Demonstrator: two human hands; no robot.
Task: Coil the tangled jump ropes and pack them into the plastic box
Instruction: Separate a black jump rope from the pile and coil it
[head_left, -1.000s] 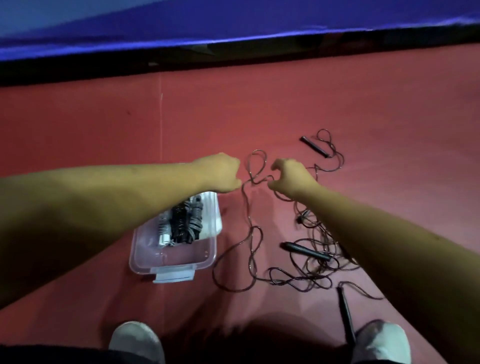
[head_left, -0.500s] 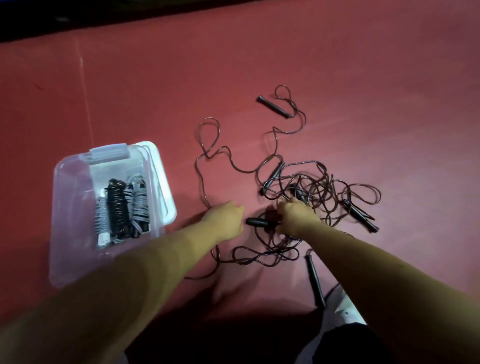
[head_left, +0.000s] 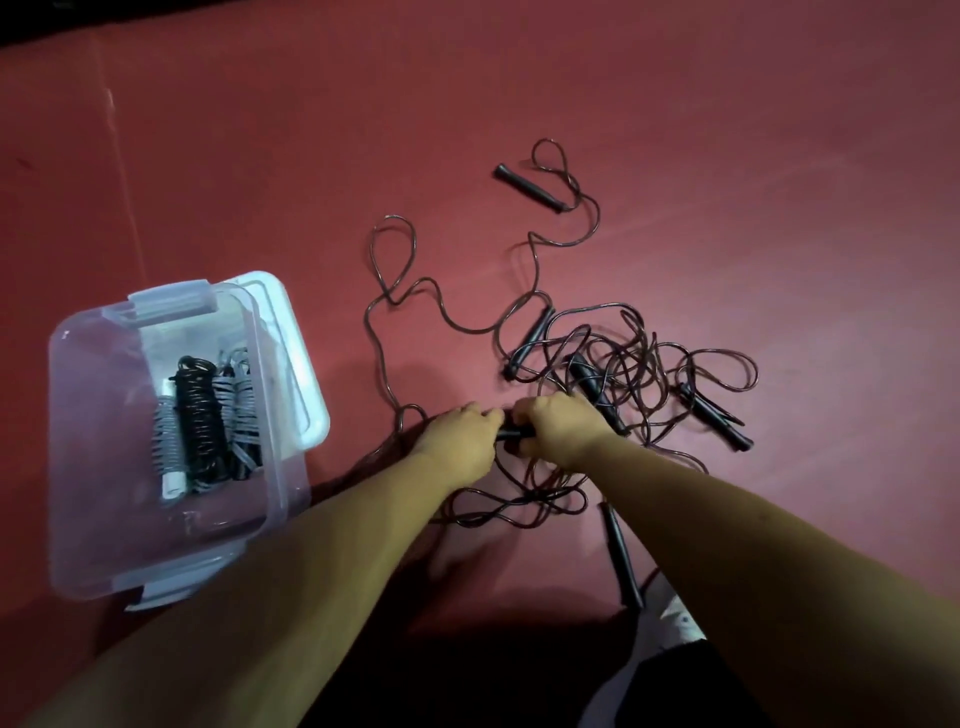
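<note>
Hands (head_left: 511, 434) unmoved on red floor mat (head_left: 727, 130).

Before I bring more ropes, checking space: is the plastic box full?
Not full. The clear plastic box holds only a few coiled ropes; bare floor shows around them.
</note>
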